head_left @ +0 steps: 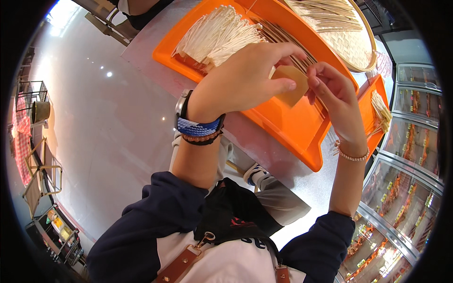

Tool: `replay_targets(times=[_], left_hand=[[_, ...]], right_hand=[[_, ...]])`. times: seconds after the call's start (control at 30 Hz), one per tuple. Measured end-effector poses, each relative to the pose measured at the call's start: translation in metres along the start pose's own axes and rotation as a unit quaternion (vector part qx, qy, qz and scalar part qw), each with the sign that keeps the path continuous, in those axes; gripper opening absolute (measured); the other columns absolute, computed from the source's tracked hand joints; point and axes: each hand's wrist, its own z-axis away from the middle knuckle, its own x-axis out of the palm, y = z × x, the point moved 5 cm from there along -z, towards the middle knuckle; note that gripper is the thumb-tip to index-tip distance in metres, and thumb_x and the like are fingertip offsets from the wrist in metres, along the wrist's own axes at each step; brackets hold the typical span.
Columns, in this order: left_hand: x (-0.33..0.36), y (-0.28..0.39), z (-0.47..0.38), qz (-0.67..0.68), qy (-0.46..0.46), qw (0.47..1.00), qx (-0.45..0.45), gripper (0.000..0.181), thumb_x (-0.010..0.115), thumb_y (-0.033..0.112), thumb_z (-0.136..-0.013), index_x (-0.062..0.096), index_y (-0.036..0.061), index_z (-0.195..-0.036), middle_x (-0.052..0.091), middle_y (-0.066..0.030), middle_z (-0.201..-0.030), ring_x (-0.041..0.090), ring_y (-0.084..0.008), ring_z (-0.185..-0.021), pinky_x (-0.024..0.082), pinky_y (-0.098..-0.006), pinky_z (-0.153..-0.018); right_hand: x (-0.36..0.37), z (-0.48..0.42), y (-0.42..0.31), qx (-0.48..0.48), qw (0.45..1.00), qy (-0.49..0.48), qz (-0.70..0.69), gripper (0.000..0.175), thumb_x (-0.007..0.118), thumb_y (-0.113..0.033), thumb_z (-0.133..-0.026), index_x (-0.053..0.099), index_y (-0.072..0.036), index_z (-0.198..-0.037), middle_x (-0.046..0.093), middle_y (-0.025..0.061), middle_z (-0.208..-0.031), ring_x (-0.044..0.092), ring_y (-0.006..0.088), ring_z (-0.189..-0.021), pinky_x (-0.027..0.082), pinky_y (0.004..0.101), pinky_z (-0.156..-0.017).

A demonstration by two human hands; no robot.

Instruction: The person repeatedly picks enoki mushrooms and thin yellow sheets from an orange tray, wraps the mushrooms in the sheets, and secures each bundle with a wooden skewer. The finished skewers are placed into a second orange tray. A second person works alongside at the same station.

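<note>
My left hand point(247, 76) reaches over an orange plastic tray point(300, 131), its thumb and fingers on a thin, flat tan sheet point(292, 85), perhaps tofu skin. At the sheet's right edge, my right hand point(329, 83) pinches with thumb and forefinger. Whether it also holds a stick cannot be told. Enoki mushrooms point(219, 35) are heaped in the tray's upper left part. Beside them, thin brown sticks point(283, 37) lie slanting under and past my hands.
A round woven bamboo tray point(339, 46) with thin skewers point(329, 14) stands beyond the orange tray. At right, a smaller orange tray point(375, 138) holds wrapped enoki bundles point(382, 109). Glass-fronted display cases point(400, 191) line the right side. Part of a person point(141, 10) shows at the top left.
</note>
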Motion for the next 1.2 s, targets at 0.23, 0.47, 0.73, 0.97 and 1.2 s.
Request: replay_targets(times=[0.23, 0.47, 0.73, 0.97, 1.2], left_hand=[[-0.045, -0.001, 0.014, 0.026, 0.084, 0.994, -0.061, 0.018, 0.066, 0.001, -0.082, 0.064, 0.0019, -0.100, 0.066, -0.0031, -0.082, 0.060, -0.0076, -0.073, 0.048, -0.0199, -0.067], [-0.113, -0.001, 0.061, 0.124, 0.312, 0.940, -0.053, 0.021, 0.064, 0.007, -0.089, 0.060, -0.0021, -0.107, 0.067, -0.0022, -0.092, 0.061, -0.0066, -0.082, 0.048, -0.0216, -0.072], [-0.119, -0.025, 0.061, 0.259, 0.386, 0.878, -0.115, 0.022, 0.065, 0.008, -0.089, 0.055, -0.0032, -0.106, 0.065, -0.0047, -0.094, 0.062, -0.0087, -0.084, 0.049, -0.0185, -0.074], [-0.119, -0.023, 0.060, 0.303, 0.363, 0.878, -0.071, 0.020, 0.063, 0.004, -0.089, 0.056, -0.0044, -0.106, 0.064, -0.0061, -0.098, 0.061, -0.0087, -0.088, 0.049, -0.0190, -0.077], [-0.116, -0.032, 0.058, 0.387, 0.292, 0.875, -0.020, 0.023, 0.063, 0.004, -0.089, 0.054, -0.0050, -0.108, 0.062, -0.0054, -0.099, 0.059, -0.0080, -0.091, 0.049, -0.0200, -0.079]], right_hand=[[0.010, -0.007, -0.011, -0.073, 0.993, 0.044, 0.077, 0.016, 0.053, -0.005, -0.093, 0.059, 0.001, -0.106, 0.065, 0.0051, -0.100, 0.058, 0.0091, -0.086, 0.045, 0.0218, -0.075], [0.040, -0.053, -0.029, -0.170, 0.946, -0.016, 0.276, 0.017, 0.063, 0.004, -0.080, 0.067, -0.004, -0.095, 0.067, 0.0079, -0.101, 0.063, 0.0168, -0.092, 0.047, 0.0266, -0.080], [0.101, -0.092, -0.035, -0.309, 0.798, -0.096, 0.508, 0.023, 0.070, -0.003, -0.072, 0.066, -0.008, -0.094, 0.059, 0.0064, -0.099, 0.055, 0.0250, -0.092, 0.045, 0.0360, -0.082], [0.115, -0.098, -0.033, -0.325, 0.780, -0.150, 0.513, 0.027, 0.067, -0.001, -0.073, 0.064, -0.010, -0.099, 0.055, 0.0086, -0.106, 0.050, 0.0269, -0.101, 0.040, 0.0386, -0.090], [0.100, -0.104, -0.032, -0.325, 0.818, -0.154, 0.448, 0.032, 0.068, 0.006, -0.069, 0.065, -0.007, -0.098, 0.059, 0.0082, -0.110, 0.052, 0.0268, -0.106, 0.040, 0.0368, -0.094]])
